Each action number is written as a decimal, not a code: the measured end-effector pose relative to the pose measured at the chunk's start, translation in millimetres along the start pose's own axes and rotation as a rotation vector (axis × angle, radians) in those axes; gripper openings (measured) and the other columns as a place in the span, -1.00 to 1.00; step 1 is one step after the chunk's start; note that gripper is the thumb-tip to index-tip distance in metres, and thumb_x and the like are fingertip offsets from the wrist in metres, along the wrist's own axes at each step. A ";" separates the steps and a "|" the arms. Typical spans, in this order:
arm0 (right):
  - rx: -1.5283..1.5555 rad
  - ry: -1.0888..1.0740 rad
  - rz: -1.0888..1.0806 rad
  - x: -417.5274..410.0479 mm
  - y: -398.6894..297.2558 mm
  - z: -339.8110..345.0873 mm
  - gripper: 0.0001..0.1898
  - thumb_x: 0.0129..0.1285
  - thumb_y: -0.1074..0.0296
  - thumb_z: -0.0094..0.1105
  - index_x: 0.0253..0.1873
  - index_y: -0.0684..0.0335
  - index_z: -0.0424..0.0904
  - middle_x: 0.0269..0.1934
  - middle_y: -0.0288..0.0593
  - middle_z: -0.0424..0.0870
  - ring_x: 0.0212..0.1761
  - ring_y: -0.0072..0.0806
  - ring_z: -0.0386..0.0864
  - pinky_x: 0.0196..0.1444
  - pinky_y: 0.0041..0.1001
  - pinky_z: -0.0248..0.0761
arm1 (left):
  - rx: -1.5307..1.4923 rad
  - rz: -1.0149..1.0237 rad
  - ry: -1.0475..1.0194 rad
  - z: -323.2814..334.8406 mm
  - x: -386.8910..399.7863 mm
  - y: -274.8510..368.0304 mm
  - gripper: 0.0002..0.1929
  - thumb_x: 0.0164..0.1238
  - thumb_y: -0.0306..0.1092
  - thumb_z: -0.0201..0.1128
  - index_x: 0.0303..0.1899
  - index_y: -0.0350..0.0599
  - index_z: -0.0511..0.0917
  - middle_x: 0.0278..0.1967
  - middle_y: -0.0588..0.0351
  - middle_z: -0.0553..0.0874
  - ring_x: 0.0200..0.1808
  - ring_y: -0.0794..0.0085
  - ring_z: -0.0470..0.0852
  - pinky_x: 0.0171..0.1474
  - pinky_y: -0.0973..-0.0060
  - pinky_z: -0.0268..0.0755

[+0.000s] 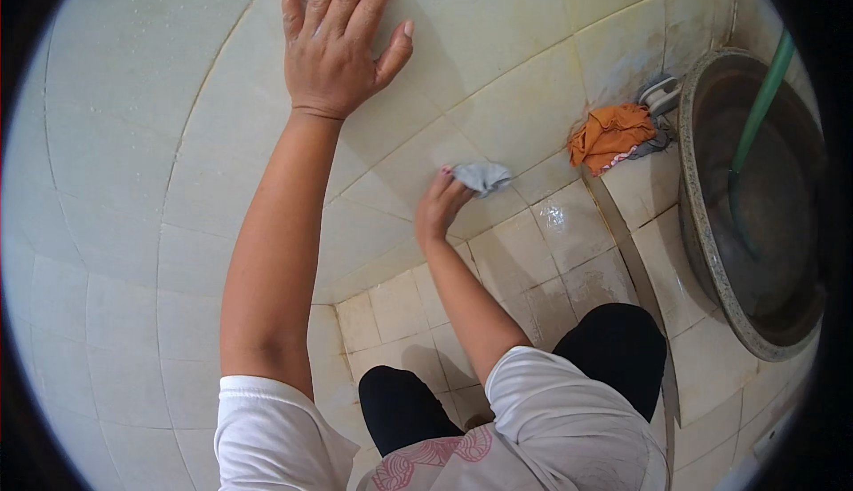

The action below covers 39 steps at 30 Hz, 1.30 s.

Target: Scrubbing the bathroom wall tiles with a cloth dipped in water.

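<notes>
My left hand lies flat against the tiled wall, its fingers spread and pointing up. Lower and to the right, my right hand holds a crumpled light grey cloth against the lower wall tiles. The cloth is slightly blurred, and part of my right fingers is hidden behind it. Water drops dot the wall tiles at the upper left.
A large round basin of water stands at the right with a green hose in it. Beside it lie an orange cloth, grey cloth and a brush-like object. A raised edge crosses the wet floor tiles.
</notes>
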State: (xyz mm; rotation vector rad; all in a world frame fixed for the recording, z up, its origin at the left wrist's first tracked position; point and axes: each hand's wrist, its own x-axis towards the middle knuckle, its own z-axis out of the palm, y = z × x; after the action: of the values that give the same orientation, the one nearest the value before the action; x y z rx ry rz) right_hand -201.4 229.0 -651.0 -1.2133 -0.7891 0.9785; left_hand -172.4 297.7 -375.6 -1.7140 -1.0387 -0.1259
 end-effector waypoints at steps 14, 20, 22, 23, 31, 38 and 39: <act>0.061 0.205 0.168 68.0 40.9 -8.2 -0.47 0.47 0.12 -0.20 0.15 0.64 0.27 0.22 0.52 0.21 0.33 0.32 0.07 0.41 0.01 -0.15 | -0.007 -0.001 0.024 4.7 -2.1 -1.6 -0.57 0.20 -0.09 0.16 0.05 -0.09 0.55 0.31 -0.02 0.42 0.44 0.18 0.21 0.51 0.04 -0.27; 0.020 0.025 0.039 -2.0 7.4 5.0 -0.44 0.46 0.11 -0.18 0.22 0.63 0.16 0.30 0.50 0.08 0.39 0.30 -0.03 0.43 0.05 -0.28 | 0.003 -0.002 0.016 1.9 -0.7 0.2 -0.58 0.19 -0.12 0.17 0.05 -0.08 0.55 0.31 -0.02 0.42 0.44 0.18 0.21 0.51 0.04 -0.28; 0.011 -0.131 0.001 -3.7 -9.7 0.7 -0.41 0.47 0.10 -0.18 0.25 0.63 0.08 0.35 0.51 -0.04 0.43 0.32 -0.13 0.45 0.08 -0.38 | 0.008 0.000 0.002 1.2 -0.1 0.2 -0.58 0.18 -0.12 0.17 0.05 -0.08 0.55 0.31 -0.02 0.42 0.44 0.19 0.21 0.51 0.04 -0.28; 0.001 -0.085 -0.050 2.4 -18.0 -1.4 -0.43 0.47 0.11 -0.17 0.22 0.63 0.11 0.34 0.52 -0.03 0.43 0.37 -0.17 0.43 0.12 -0.36 | 0.006 0.000 0.002 1.0 -0.3 0.3 -0.58 0.18 -0.12 0.18 0.05 -0.08 0.55 0.31 -0.02 0.42 0.44 0.19 0.21 0.51 0.04 -0.28; -0.106 0.021 -0.403 83.6 -71.3 -9.9 -0.53 0.43 0.15 -0.09 0.16 0.52 0.25 0.37 0.55 -0.11 0.44 0.50 -0.35 0.34 0.32 -0.33 | -0.014 0.001 0.036 4.6 -3.1 -1.5 -0.57 0.16 -0.14 0.18 0.05 -0.08 0.54 0.31 -0.01 0.43 0.43 0.20 0.22 0.50 0.04 -0.25; -0.141 -0.121 -0.617 60.2 -111.5 -5.8 -0.56 0.34 0.23 0.01 0.15 0.50 0.35 0.35 0.54 -0.03 0.47 0.44 -0.32 0.26 0.44 -0.34 | -0.006 -0.008 0.020 5.4 -2.5 -2.0 -0.57 0.15 -0.13 0.17 0.04 -0.08 0.55 0.31 -0.02 0.43 0.43 0.19 0.24 0.50 0.03 -0.25; -0.148 -0.145 -0.637 57.2 -114.6 -5.9 -0.55 0.33 0.23 0.02 0.15 0.51 0.35 0.34 0.54 -0.01 0.47 0.45 -0.32 0.25 0.44 -0.33 | -0.007 -0.007 0.033 5.9 -1.9 -1.8 -0.57 0.15 -0.13 0.17 0.04 -0.08 0.55 0.30 -0.02 0.43 0.43 0.18 0.24 0.50 0.03 -0.25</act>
State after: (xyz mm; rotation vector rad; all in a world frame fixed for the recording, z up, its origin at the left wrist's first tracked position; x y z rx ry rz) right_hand -152.7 271.9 -540.4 -0.9232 -1.2817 0.4892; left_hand -177.1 301.4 -377.8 -1.7095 -1.0209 -0.1619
